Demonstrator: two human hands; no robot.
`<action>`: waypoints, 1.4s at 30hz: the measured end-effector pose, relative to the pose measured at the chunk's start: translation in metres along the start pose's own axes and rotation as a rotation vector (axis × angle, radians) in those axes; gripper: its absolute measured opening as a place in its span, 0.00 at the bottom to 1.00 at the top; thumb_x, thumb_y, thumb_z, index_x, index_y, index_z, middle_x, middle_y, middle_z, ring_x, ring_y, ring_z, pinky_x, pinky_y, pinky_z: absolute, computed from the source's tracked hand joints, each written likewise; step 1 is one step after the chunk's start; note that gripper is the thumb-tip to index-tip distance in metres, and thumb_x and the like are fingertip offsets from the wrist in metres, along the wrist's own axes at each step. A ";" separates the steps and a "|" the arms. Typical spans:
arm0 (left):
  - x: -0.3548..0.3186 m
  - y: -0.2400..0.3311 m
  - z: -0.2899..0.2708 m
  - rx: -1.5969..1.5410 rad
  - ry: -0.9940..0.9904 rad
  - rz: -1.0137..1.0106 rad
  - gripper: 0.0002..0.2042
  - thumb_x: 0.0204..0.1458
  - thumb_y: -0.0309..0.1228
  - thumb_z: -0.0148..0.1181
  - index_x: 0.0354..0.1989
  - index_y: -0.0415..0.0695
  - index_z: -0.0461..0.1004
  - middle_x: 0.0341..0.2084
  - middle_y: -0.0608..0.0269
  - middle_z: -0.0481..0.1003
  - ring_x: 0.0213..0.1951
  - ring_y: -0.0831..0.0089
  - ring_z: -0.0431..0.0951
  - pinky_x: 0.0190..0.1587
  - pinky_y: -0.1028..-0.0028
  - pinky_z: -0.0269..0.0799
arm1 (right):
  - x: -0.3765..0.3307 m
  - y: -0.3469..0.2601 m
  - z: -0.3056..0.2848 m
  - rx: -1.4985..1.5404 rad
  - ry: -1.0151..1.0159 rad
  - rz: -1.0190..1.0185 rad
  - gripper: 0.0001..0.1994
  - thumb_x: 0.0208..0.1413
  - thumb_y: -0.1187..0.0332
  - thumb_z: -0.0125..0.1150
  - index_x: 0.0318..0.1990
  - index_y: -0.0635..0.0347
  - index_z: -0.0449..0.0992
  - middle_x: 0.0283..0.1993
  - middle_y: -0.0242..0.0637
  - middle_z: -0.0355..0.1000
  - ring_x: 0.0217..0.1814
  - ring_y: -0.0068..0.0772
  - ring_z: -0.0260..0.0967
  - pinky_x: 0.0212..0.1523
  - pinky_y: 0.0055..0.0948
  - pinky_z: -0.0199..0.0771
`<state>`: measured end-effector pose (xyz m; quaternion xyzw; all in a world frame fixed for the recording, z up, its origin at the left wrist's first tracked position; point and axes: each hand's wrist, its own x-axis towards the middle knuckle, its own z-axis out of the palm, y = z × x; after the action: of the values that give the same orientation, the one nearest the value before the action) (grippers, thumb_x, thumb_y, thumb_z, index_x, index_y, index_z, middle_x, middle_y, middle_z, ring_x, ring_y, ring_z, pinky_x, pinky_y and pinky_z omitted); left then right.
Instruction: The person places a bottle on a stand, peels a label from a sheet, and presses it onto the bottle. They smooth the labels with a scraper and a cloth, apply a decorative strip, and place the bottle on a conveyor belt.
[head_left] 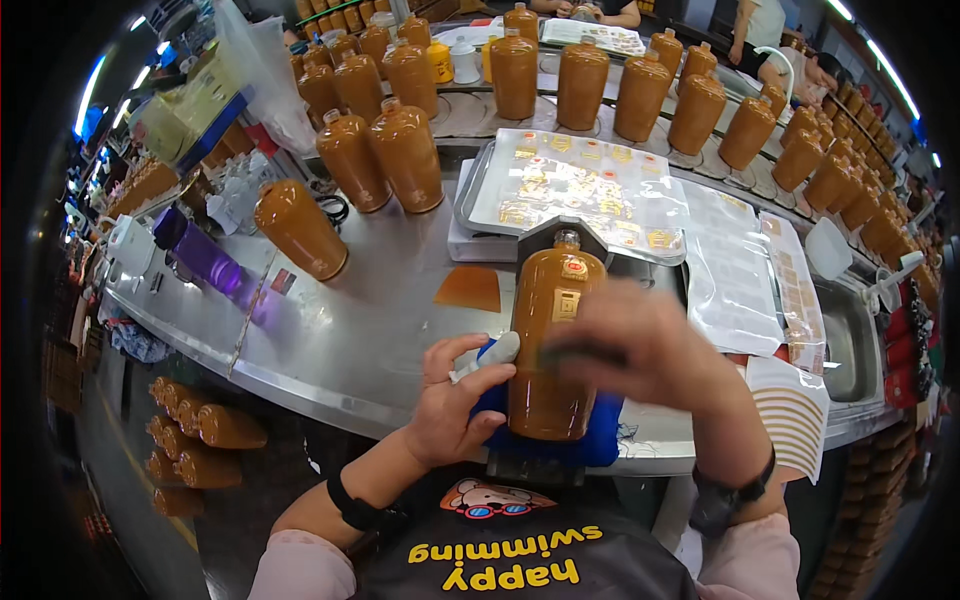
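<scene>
An amber-brown ceramic bottle (547, 330) lies on its side on a blue cloth pad (600, 440) at the near edge of the steel table (340, 330), neck pointing away, with a small gold label on its upper side. My left hand (455, 400) steadies the bottle's left flank, with white tape on its thumb and forefinger. My right hand (650, 345), blurred, lies across the bottle's right side, fingers pressed on its surface.
A tray of gold label sheets (575, 190) sits behind the bottle, with more sheets (730, 270) to its right. Many upright brown bottles (405, 155) crowd the back and right. One bottle (300, 230) stands at the left. Other people work beyond the far edge.
</scene>
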<state>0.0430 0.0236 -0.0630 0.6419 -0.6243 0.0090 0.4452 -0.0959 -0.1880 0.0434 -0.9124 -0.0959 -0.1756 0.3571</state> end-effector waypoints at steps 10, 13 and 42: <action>0.029 0.002 -0.011 -0.044 0.058 0.040 0.25 0.57 0.54 0.50 0.53 0.48 0.72 0.55 0.46 0.62 0.56 0.51 0.62 0.59 0.57 0.55 | -0.033 -0.021 0.053 0.639 0.704 0.701 0.09 0.55 0.69 0.63 0.39 0.62 0.72 0.34 0.32 0.74 0.36 0.21 0.71 0.37 0.22 0.71; 0.038 -0.004 0.001 -0.006 -0.077 0.150 0.27 0.57 0.57 0.46 0.54 0.48 0.70 0.56 0.42 0.60 0.57 0.51 0.60 0.60 0.57 0.54 | -0.032 0.005 0.078 0.797 0.845 0.685 0.09 0.59 0.68 0.59 0.41 0.64 0.70 0.35 0.30 0.72 0.35 0.14 0.66 0.37 0.17 0.68; 0.053 -0.022 -0.005 0.150 -0.134 0.265 0.27 0.58 0.58 0.42 0.55 0.54 0.73 0.44 0.64 0.69 0.54 0.62 0.60 0.63 0.55 0.45 | -0.058 0.029 0.102 0.997 0.887 0.665 0.10 0.62 0.66 0.57 0.44 0.63 0.69 0.37 0.30 0.71 0.36 0.14 0.65 0.39 0.17 0.69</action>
<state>0.0752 -0.0196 -0.0418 0.5844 -0.7293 0.0712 0.3485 -0.1153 -0.1420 -0.0663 -0.4665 0.2700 -0.3457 0.7681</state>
